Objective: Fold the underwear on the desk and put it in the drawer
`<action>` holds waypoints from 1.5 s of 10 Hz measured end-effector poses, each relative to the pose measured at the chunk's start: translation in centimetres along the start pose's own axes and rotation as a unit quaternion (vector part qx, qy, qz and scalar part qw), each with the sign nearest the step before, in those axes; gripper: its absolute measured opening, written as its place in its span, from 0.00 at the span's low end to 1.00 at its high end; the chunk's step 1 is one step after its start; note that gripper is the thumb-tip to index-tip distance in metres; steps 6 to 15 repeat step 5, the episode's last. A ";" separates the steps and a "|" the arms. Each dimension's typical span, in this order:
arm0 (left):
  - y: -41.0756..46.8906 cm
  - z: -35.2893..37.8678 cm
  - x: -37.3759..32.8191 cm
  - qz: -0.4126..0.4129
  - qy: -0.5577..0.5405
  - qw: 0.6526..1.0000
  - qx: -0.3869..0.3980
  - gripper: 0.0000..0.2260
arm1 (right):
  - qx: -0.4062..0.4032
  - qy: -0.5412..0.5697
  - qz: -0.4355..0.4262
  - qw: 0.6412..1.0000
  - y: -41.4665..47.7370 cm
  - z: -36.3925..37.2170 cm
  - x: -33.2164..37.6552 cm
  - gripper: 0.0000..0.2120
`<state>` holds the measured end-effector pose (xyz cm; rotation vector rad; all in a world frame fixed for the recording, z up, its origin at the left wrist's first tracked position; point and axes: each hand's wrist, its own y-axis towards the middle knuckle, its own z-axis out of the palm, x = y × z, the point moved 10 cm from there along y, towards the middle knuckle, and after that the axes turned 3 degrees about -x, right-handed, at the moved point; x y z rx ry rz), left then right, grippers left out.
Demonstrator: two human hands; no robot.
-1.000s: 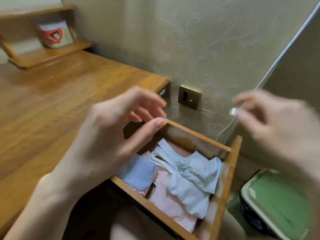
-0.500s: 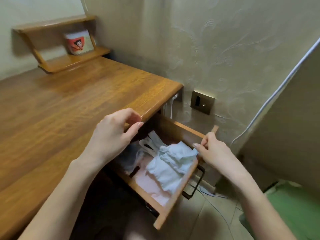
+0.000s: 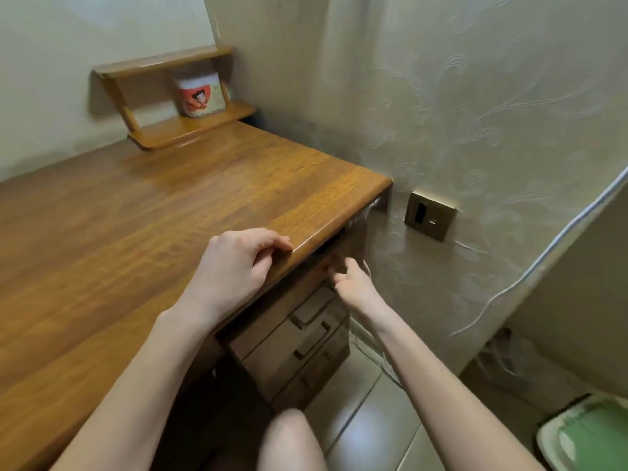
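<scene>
Left hand [image 3: 238,266] rested on front edge of desk [image 3: 153,215], fingers curled loosely over rim, gripping nothing. Right hand [image 3: 350,283] sat at top drawer [image 3: 326,263] front under desktop, fingers bent against it (whether pinching handle, cannot tell). Top drawer pushed almost fully in; only dark slit showed under desktop. Underwear not visible. Lower drawers [image 3: 289,351] closed. Red-and-white tub [image 3: 200,95] stood on small shelf [image 3: 176,130] at desk's far corner.

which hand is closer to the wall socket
Right. The right hand is at the top drawer front, below-left of the socket; the left hand rests farther left on the desk edge.
</scene>
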<state>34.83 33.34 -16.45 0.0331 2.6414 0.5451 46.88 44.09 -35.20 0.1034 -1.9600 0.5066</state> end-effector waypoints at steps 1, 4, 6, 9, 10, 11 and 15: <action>0.2 -0.3 0.1 0.003 -0.002 1.000 -0.022 0.13 | 0.044 -0.028 -0.022 0.998 0.8 2.1 0.7 0.32; 0.0 0.3 0.0 0.003 -0.003 1.000 -0.005 0.12 | 0.144 -0.035 -0.067 0.987 -1.2 2.7 1.5 0.35; -0.6 -1.9 -1.1 0.011 -0.112 0.994 0.013 0.18 | -0.024 0.088 -0.130 0.987 -3.3 -4.6 5.6 0.23; -0.6 -1.9 -1.1 0.011 -0.112 0.994 0.013 0.18 | -0.024 0.088 -0.130 0.987 -3.3 -4.6 5.6 0.23; -0.6 -1.9 -1.1 0.011 -0.112 0.994 0.013 0.18 | -0.024 0.088 -0.130 0.987 -3.3 -4.6 5.6 0.23; -0.6 -1.9 -1.1 0.011 -0.112 0.994 0.013 0.18 | -0.024 0.088 -0.130 0.987 -3.3 -4.6 5.6 0.23; -0.6 -1.9 -1.1 0.011 -0.112 0.994 0.013 0.18 | -0.024 0.088 -0.130 0.987 -3.3 -4.6 5.6 0.23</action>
